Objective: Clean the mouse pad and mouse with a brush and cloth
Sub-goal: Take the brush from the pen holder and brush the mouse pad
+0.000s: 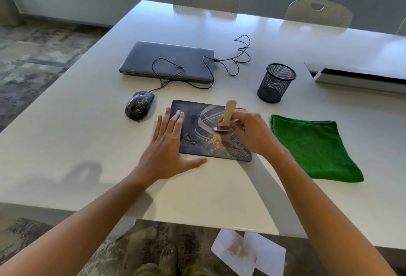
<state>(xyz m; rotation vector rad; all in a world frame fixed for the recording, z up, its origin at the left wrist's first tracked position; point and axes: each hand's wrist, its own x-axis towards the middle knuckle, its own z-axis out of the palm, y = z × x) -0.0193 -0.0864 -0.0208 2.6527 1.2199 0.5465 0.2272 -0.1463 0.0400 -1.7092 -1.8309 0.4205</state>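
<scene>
Mesh cup (276, 82), laptop (167, 61), green cloth (312, 146) around mouse pad (197, 141).

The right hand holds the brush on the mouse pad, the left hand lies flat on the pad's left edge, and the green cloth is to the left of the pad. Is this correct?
Not quite: the head view shows the green cloth to the right of the mouse pad, not the left. The rest is correct: the right hand holds the brush, and the left hand lies flat on the pad's left edge.

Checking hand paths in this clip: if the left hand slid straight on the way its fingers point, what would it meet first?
The left hand lies flat on the pad, fingers pointing away and slightly right. Going straight on, it would cross the pad's far edge, then probably meet the mouse cable before the laptop.
</scene>
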